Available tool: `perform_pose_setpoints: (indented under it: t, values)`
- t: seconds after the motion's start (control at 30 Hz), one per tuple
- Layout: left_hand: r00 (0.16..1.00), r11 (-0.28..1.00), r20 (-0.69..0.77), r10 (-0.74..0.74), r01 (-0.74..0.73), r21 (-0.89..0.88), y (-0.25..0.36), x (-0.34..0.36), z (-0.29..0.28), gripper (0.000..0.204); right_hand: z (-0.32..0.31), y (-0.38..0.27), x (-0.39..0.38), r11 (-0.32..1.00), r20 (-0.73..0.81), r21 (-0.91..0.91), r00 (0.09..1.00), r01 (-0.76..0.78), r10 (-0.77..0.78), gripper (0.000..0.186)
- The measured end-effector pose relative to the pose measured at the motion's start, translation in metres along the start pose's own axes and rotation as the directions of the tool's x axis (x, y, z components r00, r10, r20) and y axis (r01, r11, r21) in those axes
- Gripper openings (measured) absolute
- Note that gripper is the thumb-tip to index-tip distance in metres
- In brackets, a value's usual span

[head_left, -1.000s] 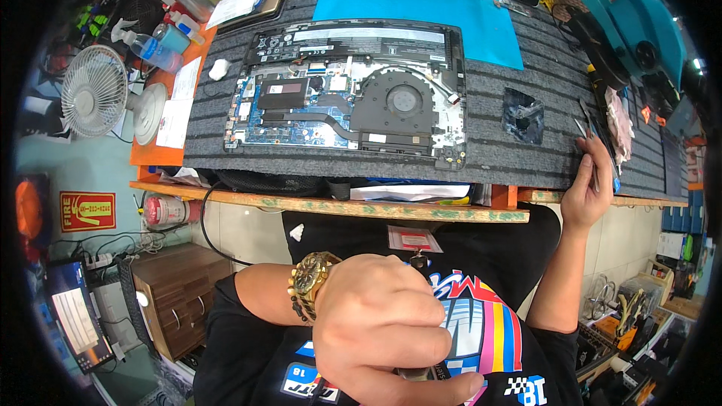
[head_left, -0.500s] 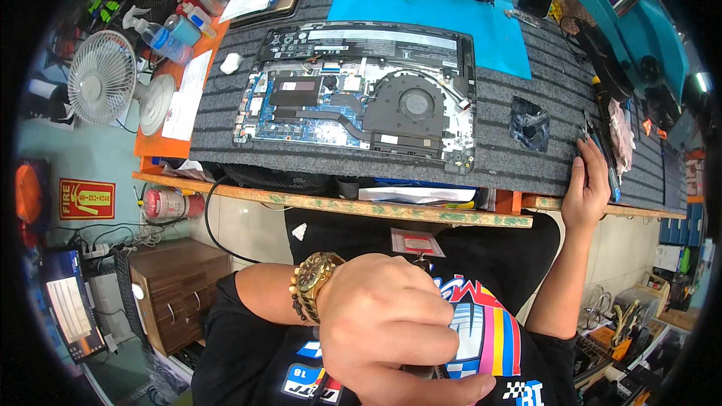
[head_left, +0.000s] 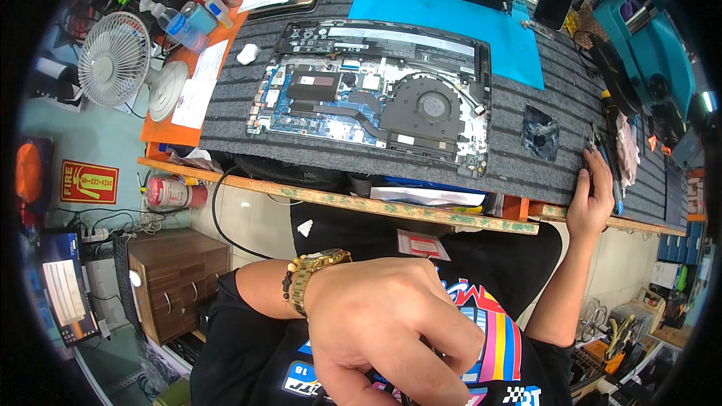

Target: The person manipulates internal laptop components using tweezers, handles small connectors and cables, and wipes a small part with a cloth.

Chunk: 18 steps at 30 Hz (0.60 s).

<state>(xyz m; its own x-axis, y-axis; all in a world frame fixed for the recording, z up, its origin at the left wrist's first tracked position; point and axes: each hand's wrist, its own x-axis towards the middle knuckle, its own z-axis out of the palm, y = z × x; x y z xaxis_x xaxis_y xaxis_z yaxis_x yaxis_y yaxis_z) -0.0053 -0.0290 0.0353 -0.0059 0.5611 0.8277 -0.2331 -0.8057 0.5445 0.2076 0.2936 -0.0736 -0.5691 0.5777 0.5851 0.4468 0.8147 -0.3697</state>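
Note:
An opened laptop lies bottom up on a grey ribbed mat, showing its black fan, circuit board and battery. My left hand, with a gold watch and bead bracelet on the wrist, hovers close under the camera over my black printed shirt. Its fingers are curled, and I cannot tell whether they hold anything. My right hand reaches to the mat's right edge. Its fingertips touch small hand tools lying there, and the grip is unclear.
A blue mat lies behind the laptop, and a small dark part to its right. A white desk fan and spray bottles stand at the left. The wooden table edge runs in front of me, with a wooden cabinet below.
The view has shifted a little and the laptop looks closer. My right hand stays at the tools on the right, and my left hand keeps its place over my shirt.

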Motion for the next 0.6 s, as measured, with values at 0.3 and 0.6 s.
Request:
perform_pose_setpoints:
  t: [0.3,0.6]
  values:
    - [0.992,0.988,-0.013,0.127,-0.126,0.092,-0.01,-0.012,0.004,0.036,0.0,0.002,0.0,1.0,0.006,0.004,1.0,0.005,-0.005,0.03]
    - [0.987,0.977,0.056,0.15,-0.157,0.147,-0.006,-0.007,-0.006,0.036,-0.001,0.005,-0.001,1.0,0.028,-0.008,1.0,0.015,-0.015,0.031]
